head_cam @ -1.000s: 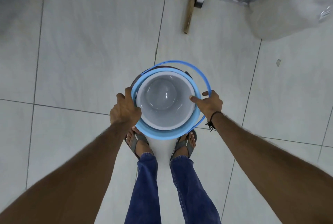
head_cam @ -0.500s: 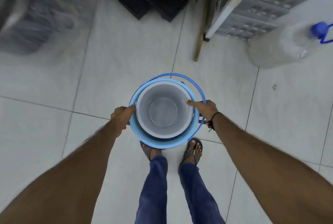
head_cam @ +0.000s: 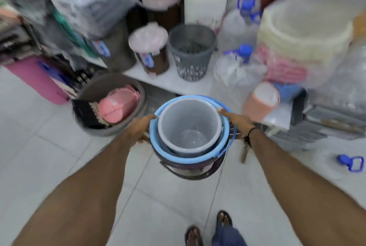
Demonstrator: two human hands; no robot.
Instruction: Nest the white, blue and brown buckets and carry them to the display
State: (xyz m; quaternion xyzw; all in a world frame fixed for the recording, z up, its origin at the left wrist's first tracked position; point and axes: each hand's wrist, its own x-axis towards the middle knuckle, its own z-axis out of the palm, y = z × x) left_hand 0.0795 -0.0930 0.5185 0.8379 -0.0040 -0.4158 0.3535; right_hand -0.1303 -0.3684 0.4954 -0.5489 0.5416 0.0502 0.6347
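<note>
Both hands grip the nested stack between them: left hand (head_cam: 138,129) on the blue bucket (head_cam: 154,139) rim, right hand (head_cam: 235,122) opposite. The white bucket (head_cam: 190,119) sits inside the blue, the brown bucket (head_cam: 188,168) outermost. Beyond the hands, a grey perforated bin (head_cam: 191,51) stands on a low white shelf (head_cam: 168,79).

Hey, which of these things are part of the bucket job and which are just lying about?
Part of the job:
white bucket
blue bucket
brown bucket
left hand
right hand

Lying about:
grey slotted basket
pink lid in the grey tub
blue bottle cap
</note>
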